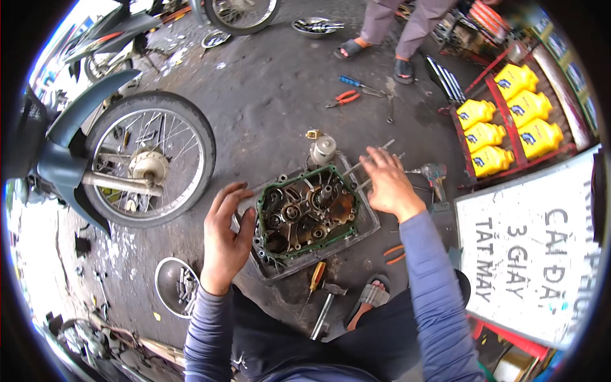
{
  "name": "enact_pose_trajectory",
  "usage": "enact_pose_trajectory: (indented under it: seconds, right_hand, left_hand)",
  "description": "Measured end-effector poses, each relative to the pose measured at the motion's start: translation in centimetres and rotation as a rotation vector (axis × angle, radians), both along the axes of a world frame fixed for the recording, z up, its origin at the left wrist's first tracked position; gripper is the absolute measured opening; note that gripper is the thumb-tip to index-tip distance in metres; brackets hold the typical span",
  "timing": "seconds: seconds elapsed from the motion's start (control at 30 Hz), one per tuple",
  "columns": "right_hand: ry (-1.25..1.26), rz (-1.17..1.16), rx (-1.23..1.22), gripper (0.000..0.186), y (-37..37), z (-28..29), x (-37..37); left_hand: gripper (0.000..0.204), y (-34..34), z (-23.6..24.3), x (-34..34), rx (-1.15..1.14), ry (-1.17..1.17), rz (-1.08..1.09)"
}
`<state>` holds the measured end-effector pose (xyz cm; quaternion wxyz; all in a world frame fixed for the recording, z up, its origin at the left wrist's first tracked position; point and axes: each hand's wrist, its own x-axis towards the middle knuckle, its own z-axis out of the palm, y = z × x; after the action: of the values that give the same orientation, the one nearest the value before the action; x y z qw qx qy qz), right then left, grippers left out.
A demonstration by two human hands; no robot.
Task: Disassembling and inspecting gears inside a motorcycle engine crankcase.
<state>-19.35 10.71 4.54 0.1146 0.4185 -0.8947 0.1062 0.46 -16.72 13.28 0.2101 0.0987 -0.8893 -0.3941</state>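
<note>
An opened engine case with a green gasket rim and oily gears inside lies in a clear plastic tray on the ground in front of me. My left hand rests against the tray's left edge, fingers spread, holding nothing. My right hand lies at the tray's upper right corner, fingers over some long metal bolts; whether it grips one I cannot tell. A round silver part stands just beyond the case.
A motorbike's front wheel stands at left. A screwdriver and hammer lie near my sandalled foot. A metal bowl of parts, a power tool, pliers, yellow oil bottles, a white sign and another person's legs surround me.
</note>
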Motion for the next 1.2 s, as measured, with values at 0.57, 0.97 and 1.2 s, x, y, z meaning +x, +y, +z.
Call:
enact_pose_trajectory:
  seconds: [0.57, 0.97, 1.2]
  right_hand:
    - [-0.296, 0.461, -0.144, 0.044, 0.0, -5.1, -7.7]
    - [-0.275, 0.430, -0.199, 0.039, 0.8, -4.9, -7.6]
    - [-0.306, 0.432, -0.219, 0.037, 0.9, -5.4, -7.8]
  left_hand:
    - [0.051, 6.3, -7.8, -10.9, -0.375, -0.456, 0.690]
    - [0.066, 11.9, -1.1, -14.7, -0.554, -0.293, 0.140]
    - [0.060, 11.7, -1.5, -16.1, -0.627, -0.054, -0.021]
